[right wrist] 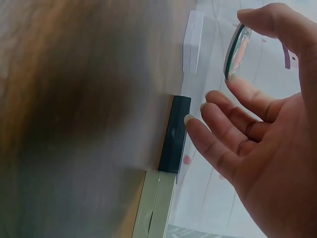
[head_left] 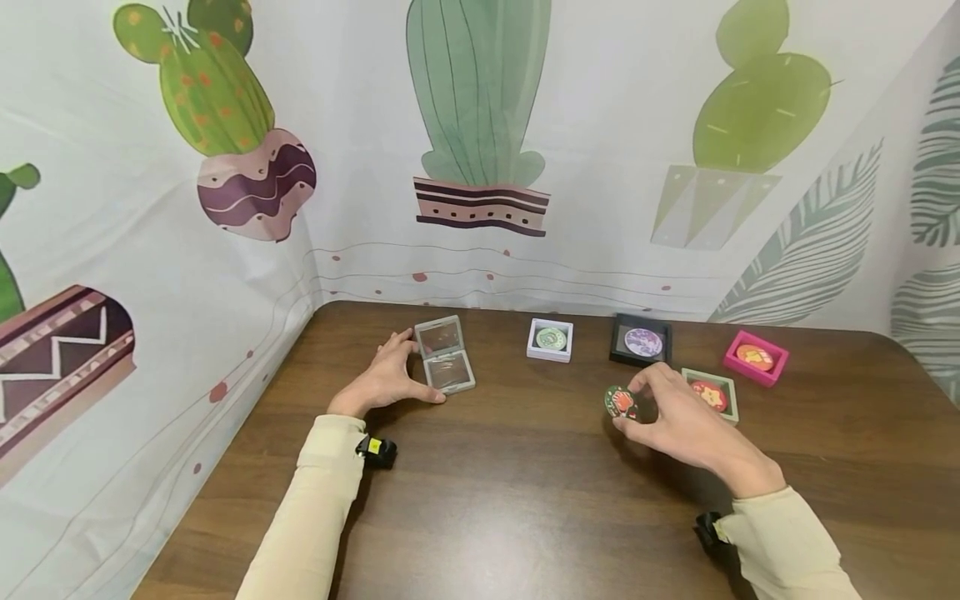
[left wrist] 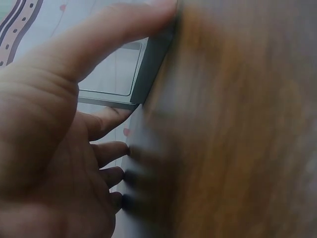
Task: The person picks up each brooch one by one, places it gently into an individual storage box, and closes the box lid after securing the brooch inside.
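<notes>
My left hand (head_left: 388, 377) grips an open grey hinged case (head_left: 450, 372) by its left side, thumb at the front corner and index finger farther back. Clear film windows fill both halves of the case. In the left wrist view, the thumb and index finger span the case's edge (left wrist: 151, 69), the other fingers spread behind. My right hand (head_left: 686, 421) pinches a round green badge (head_left: 621, 402) with a red design between thumb and index finger, above the table. The right wrist view shows this badge (right wrist: 237, 52) edge-on, the remaining fingers loosely bent below it.
On the wooden table (head_left: 480, 492) stand a white framed case (head_left: 550, 340), a black one (head_left: 641, 340), a pink one (head_left: 756, 358) and a light green one (head_left: 712, 396), each with a round badge inside. A cactus-print cloth (head_left: 600, 208) hangs behind.
</notes>
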`<state>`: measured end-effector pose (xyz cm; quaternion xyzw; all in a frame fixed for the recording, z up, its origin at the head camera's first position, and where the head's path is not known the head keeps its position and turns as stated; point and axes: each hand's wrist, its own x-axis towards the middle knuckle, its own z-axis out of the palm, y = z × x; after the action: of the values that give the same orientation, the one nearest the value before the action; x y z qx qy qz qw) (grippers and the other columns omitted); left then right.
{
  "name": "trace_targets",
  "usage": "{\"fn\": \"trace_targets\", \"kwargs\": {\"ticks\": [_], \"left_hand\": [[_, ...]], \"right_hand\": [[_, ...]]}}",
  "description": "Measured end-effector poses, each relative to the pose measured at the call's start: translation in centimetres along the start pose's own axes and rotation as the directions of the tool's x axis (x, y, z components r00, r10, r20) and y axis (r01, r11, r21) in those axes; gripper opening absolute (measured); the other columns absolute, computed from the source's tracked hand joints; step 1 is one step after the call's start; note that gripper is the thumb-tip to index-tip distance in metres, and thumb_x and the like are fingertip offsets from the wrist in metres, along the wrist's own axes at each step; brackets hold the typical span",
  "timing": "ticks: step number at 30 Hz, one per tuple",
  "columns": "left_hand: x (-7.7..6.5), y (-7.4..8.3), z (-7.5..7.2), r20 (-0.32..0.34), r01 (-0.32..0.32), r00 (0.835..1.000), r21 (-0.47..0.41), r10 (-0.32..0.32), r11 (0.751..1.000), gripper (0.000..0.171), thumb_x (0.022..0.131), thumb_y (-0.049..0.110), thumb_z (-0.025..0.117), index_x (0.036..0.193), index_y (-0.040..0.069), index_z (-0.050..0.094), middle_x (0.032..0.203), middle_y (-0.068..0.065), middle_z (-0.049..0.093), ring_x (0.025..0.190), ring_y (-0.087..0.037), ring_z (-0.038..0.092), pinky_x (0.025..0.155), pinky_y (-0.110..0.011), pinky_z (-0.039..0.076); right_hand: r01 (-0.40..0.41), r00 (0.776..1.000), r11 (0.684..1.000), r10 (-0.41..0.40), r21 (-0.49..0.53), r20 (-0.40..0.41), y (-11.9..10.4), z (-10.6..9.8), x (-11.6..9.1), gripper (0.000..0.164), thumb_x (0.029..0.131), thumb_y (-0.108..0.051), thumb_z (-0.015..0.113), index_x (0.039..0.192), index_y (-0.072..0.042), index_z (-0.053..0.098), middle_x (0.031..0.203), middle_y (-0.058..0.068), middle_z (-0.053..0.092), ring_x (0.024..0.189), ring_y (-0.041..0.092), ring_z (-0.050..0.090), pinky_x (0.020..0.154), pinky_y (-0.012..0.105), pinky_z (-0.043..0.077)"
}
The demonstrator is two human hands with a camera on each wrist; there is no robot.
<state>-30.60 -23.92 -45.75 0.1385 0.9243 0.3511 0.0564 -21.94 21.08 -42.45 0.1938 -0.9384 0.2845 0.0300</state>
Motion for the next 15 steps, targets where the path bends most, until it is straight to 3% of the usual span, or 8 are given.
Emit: {"fn": "trace_targets", "kwargs": {"ticks": [5, 15], "left_hand": [[0.1, -0.3, 0.3, -0.004, 0.0, 1.0, 0.024, 0.0, 1.0, 0.093, 0.064, 0.049, 0.098, 0.127, -0.006, 0.058, 0.169, -0.034, 0.02, 0.159, -0.05, 0.003, 0.125, -0.068, 0.0], [-0.1, -0.2, 1.1, -0.013, -0.002, 1.0, 0.038, 0.002, 0.999, 0.093, 0.063, 0.048, 0.099, 0.127, -0.005, 0.059, 0.169, -0.033, 0.021, 0.159, -0.05, 0.005, 0.125, -0.067, 0.0]], "right_hand": [[-0.003, 1.0, 1.0, 0.003, 0.016, -0.001, -0.5, 0.3, 0.6, 0.046, 0.087, -0.031, 0.085, 0.113, -0.003, 0.059, 0.114, 0.011, 0.058, 0.111, 0.031, 0.057, 0.094, 0.052, 0.051], [0.0, 1.0, 1.0, 0.0, 0.026, 0.001, -1.6, 0.9, 1.6, 0.045, 0.088, -0.031, 0.084, 0.113, -0.003, 0.059, 0.114, 0.01, 0.059, 0.113, 0.031, 0.056, 0.095, 0.051, 0.051]]}}
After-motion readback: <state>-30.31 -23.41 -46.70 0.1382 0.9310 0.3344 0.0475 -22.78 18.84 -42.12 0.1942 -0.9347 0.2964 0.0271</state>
